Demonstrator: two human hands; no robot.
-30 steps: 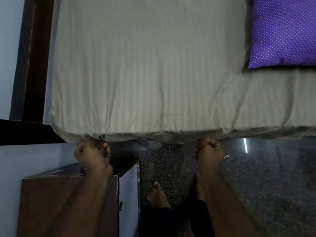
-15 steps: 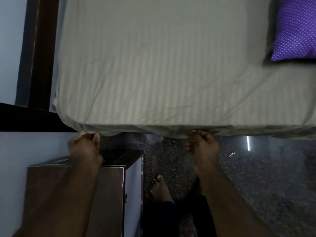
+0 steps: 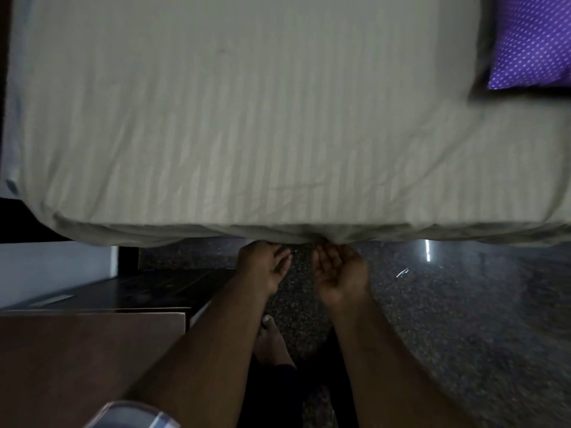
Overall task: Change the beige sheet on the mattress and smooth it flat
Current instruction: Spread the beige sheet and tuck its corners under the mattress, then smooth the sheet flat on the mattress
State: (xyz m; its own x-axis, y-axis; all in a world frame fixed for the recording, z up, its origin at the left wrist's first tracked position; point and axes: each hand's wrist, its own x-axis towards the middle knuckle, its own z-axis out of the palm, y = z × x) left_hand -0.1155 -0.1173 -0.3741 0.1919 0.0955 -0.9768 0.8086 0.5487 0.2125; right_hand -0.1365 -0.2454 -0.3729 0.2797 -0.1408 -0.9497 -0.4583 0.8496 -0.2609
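Observation:
The beige striped sheet (image 3: 247, 125) covers the mattress and wraps over its near edge, with light creases near the front. My two hands are close together just below that edge, at the middle. My right hand (image 3: 340, 270) is turned palm up, and its curled fingers hold a bunched bit of the sheet's hem. My left hand (image 3: 265, 267) is just to its left with its fingers loosely stretched towards the right hand. Its fingertips hold nothing that I can see, and its top touches the hanging hem.
A purple dotted pillow (image 3: 531, 41) lies at the far right of the bed. A brown wooden bedside cabinet (image 3: 77, 359) stands at the lower left, under my left forearm. A dark bed frame (image 3: 24, 220) runs along the left. Speckled dark floor (image 3: 463, 319) and my foot (image 3: 272, 338) are below.
My left hand has left the bed's left corner and moved right to sit beside my right hand. The view has shifted right and closer to the bed's edge.

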